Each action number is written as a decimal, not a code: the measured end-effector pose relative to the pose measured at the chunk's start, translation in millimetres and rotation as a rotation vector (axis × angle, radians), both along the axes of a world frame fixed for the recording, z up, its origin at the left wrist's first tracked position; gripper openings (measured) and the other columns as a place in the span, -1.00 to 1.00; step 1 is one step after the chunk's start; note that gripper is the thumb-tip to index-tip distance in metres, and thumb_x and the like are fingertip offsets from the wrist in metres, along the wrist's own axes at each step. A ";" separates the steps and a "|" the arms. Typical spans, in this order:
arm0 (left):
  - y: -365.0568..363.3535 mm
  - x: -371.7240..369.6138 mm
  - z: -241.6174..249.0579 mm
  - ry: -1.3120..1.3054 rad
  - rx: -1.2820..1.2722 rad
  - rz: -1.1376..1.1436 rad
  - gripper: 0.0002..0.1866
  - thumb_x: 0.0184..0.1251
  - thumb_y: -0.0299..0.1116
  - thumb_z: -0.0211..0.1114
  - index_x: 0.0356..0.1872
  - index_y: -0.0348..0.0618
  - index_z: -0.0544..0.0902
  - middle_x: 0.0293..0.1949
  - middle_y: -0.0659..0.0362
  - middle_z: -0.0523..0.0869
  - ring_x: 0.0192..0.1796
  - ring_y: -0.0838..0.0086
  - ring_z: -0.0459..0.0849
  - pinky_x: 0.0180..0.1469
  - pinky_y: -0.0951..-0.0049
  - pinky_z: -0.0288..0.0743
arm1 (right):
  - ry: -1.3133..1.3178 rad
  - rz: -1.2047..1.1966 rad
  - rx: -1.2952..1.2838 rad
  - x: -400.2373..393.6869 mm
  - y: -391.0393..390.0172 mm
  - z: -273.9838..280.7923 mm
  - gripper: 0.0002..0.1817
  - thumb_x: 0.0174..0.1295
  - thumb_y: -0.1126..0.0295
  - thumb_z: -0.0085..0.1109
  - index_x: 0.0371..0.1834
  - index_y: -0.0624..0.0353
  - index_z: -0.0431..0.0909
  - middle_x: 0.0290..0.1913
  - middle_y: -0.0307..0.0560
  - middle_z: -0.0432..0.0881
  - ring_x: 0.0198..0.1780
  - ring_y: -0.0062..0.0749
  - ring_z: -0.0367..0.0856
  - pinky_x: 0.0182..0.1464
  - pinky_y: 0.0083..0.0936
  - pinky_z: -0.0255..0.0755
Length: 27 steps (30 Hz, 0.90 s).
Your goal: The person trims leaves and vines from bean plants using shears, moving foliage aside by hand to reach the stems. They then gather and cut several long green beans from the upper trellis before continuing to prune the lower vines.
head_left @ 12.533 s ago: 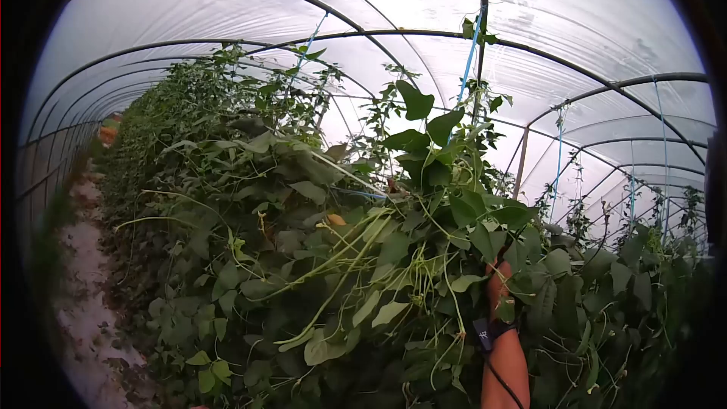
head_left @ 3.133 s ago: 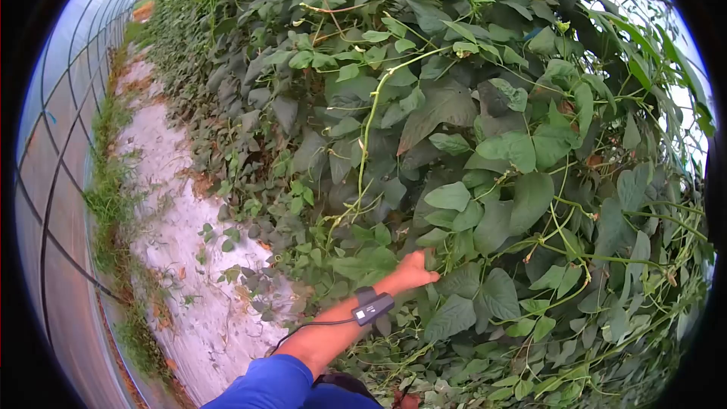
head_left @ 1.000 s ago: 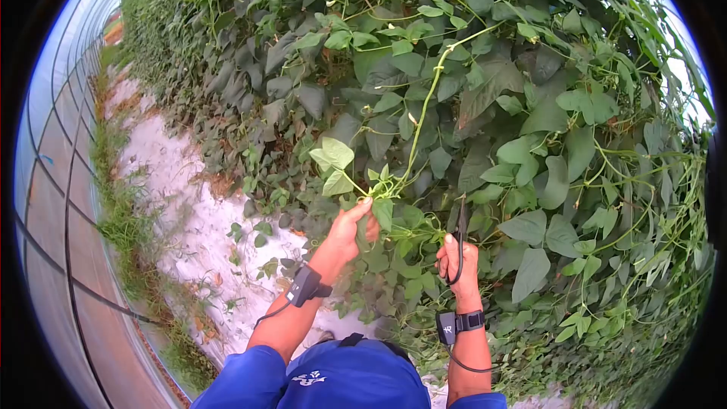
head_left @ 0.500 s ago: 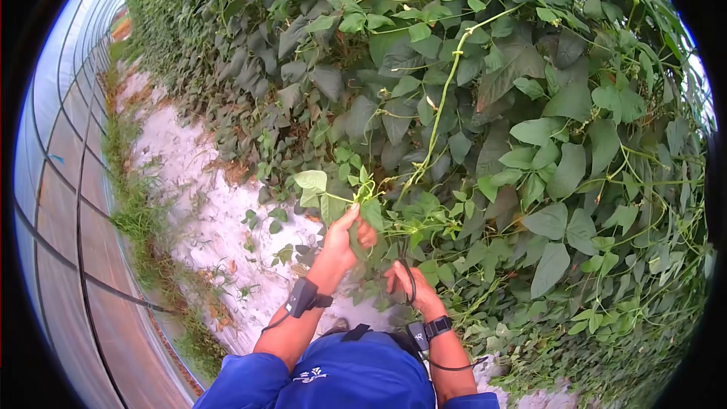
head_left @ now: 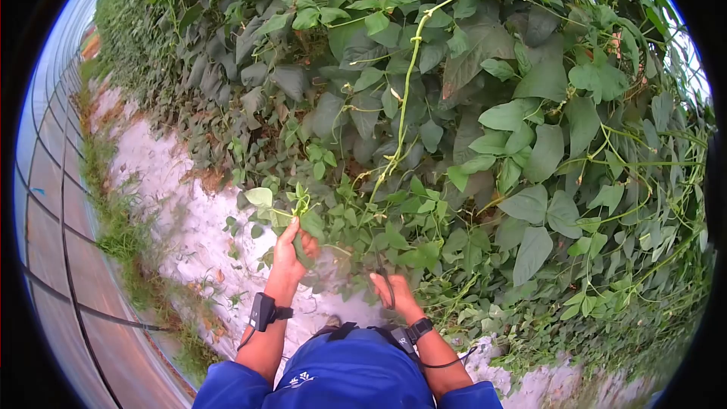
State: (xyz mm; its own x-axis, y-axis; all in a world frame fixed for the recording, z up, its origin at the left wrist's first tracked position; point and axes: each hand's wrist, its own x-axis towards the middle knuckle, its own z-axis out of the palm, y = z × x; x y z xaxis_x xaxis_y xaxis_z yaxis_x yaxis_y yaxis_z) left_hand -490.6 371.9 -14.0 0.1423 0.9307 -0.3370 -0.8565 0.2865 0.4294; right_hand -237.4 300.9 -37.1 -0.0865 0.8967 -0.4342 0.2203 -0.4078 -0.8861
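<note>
My left hand (head_left: 291, 251) is closed, thumb and fingers pinching a leafy vine shoot (head_left: 302, 203) whose pale leaf sticks out to the left. Lower and to the right, my right hand (head_left: 400, 295) is wrapped round black-handled scissors (head_left: 389, 289), their dark tip pointing up toward the foliage. The two hands are apart, with low vine leaves between and behind them. Above, a long yellow-green stem (head_left: 406, 95) runs down the leaf wall toward the spot between my hands.
A dense wall of climbing bean-like plants (head_left: 545, 151) fills the middle and right. Whitish ground sheeting (head_left: 155, 174) runs along the left, bordered by grass (head_left: 125, 235). Beyond it stands the plastic-covered tunnel wall (head_left: 45, 220) with dark ribs. Straps and small devices sit on both wrists.
My left hand, still pinching the shoot, has shifted left and slightly down in view. The foliage and right hand have also slid left as the view turned. Both grips are unchanged.
</note>
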 end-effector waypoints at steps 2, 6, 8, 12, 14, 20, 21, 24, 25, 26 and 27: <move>-8.1 -18.1 -21.4 0.160 -0.060 0.037 -0.64 0.38 -0.08 0.20 -0.55 0.01 0.37 -0.70 0.33 0.23 -0.66 0.53 0.19 -0.58 0.48 0.09 | 0.064 -0.024 -0.091 14.0 -13.8 -22.9 -0.42 0.20 -0.11 0.23 -0.63 0.24 0.50 -0.77 -0.29 0.35 -0.76 -0.60 0.33 -0.70 -0.62 0.19; -30.0 -24.3 -56.4 0.686 -0.149 0.019 -0.82 0.35 -0.27 0.24 -0.36 -0.14 0.55 -0.54 0.30 0.47 -0.59 0.54 0.40 -0.54 0.48 0.30 | 0.060 -0.086 -0.194 32.9 -40.8 -52.9 -0.37 0.20 -0.18 0.17 -0.58 0.29 0.54 -0.77 -0.24 0.39 -0.73 -0.52 0.40 -0.62 -0.57 0.25; -48.4 -34.1 -91.4 0.856 -0.073 -0.130 -0.80 0.27 -0.30 0.32 -0.27 -0.25 0.62 -0.44 0.24 0.62 -0.48 0.55 0.53 -0.47 0.46 0.41 | 0.069 -0.114 -0.213 34.3 -50.4 -62.2 -0.39 0.21 -0.17 0.17 -0.57 0.28 0.54 -0.72 -0.23 0.43 -0.69 -0.51 0.44 -0.60 -0.58 0.27; -68.1 -29.9 -108.9 1.253 0.095 -0.432 -0.57 0.03 -0.19 0.50 -0.23 -0.39 0.66 -0.38 0.16 0.71 -0.38 0.54 0.56 -0.30 0.42 0.49 | 0.072 -0.153 -0.230 36.1 -59.8 -73.2 -0.43 0.21 -0.12 0.22 -0.55 0.26 0.53 -0.71 -0.21 0.43 -0.69 -0.50 0.44 -0.60 -0.56 0.28; -67.1 -27.6 -134.4 1.481 0.161 -0.546 -0.40 -0.02 -0.08 0.50 -0.10 -0.42 0.61 -0.30 -0.05 0.74 -0.27 0.28 0.70 -0.17 0.34 0.55 | 0.108 -0.169 -0.251 36.7 -62.9 -76.2 -0.44 0.20 -0.10 0.24 -0.54 0.27 0.53 -0.70 -0.21 0.44 -0.68 -0.49 0.44 -0.61 -0.55 0.29; -57.3 -5.3 -147.3 1.737 0.399 -0.454 -0.32 -0.01 -0.02 0.42 0.04 -0.38 0.55 -0.16 -0.18 0.70 -0.06 0.01 0.69 0.02 0.22 0.54 | 0.088 -0.202 -0.267 38.3 -64.3 -71.1 -0.45 0.17 -0.08 0.28 -0.54 0.29 0.53 -0.69 -0.20 0.45 -0.69 -0.49 0.43 -0.60 -0.54 0.32; -57.5 0.2 -133.8 1.802 0.489 -0.433 -0.33 -0.01 -0.04 0.41 0.05 -0.36 0.55 -0.14 -0.17 0.70 -0.05 0.02 0.68 0.05 0.21 0.53 | 0.065 -0.208 -0.260 37.4 -66.8 -67.8 -0.46 0.17 -0.06 0.30 -0.53 0.29 0.54 -0.69 -0.20 0.45 -0.68 -0.49 0.43 -0.59 -0.55 0.33; -57.8 10.3 -119.5 1.715 0.497 -0.424 -0.42 -0.02 -0.11 0.40 0.00 -0.30 0.60 -0.13 -0.18 0.69 -0.04 0.00 0.66 0.06 0.20 0.52 | 0.101 -0.257 -0.263 40.2 -68.7 -70.4 -0.49 0.12 -0.04 0.36 -0.56 0.26 0.53 -0.70 -0.27 0.40 -0.68 -0.55 0.39 -0.59 -0.58 0.30; -54.7 10.4 -124.4 1.667 0.544 -0.409 -0.45 -0.02 -0.13 0.39 -0.02 -0.28 0.61 -0.14 -0.18 0.69 -0.05 -0.02 0.66 0.05 0.20 0.52 | 0.098 -0.255 -0.250 41.8 -70.2 -72.0 -0.50 0.14 -0.01 0.35 -0.53 0.29 0.56 -0.68 -0.22 0.44 -0.66 -0.52 0.43 -0.57 -0.57 0.36; -54.5 12.2 -130.4 1.674 0.574 -0.350 -0.48 -0.02 -0.14 0.37 -0.05 -0.28 0.63 -0.16 -0.19 0.69 -0.07 -0.04 0.66 0.01 0.17 0.53 | 0.087 -0.250 -0.248 41.7 -70.7 -66.1 -0.51 0.13 0.00 0.36 -0.53 0.29 0.56 -0.68 -0.22 0.45 -0.66 -0.54 0.43 -0.56 -0.57 0.37; -54.2 11.8 -136.6 1.681 0.572 -0.361 -0.48 -0.02 -0.14 0.37 -0.05 -0.28 0.63 -0.16 -0.19 0.69 -0.07 -0.04 0.66 0.01 0.17 0.53 | 0.096 -0.252 -0.255 42.3 -71.5 -67.1 -0.51 0.13 0.00 0.36 -0.53 0.29 0.56 -0.68 -0.22 0.45 -0.66 -0.54 0.43 -0.56 -0.57 0.37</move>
State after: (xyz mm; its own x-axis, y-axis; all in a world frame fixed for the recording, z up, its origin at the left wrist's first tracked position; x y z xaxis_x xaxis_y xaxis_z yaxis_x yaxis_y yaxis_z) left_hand -478.8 317.8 -150.5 0.2236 0.9747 -0.0034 0.6113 -0.1375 0.7794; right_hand -195.1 229.4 -104.2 0.0724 0.7591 -0.6469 0.0056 -0.6489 -0.7608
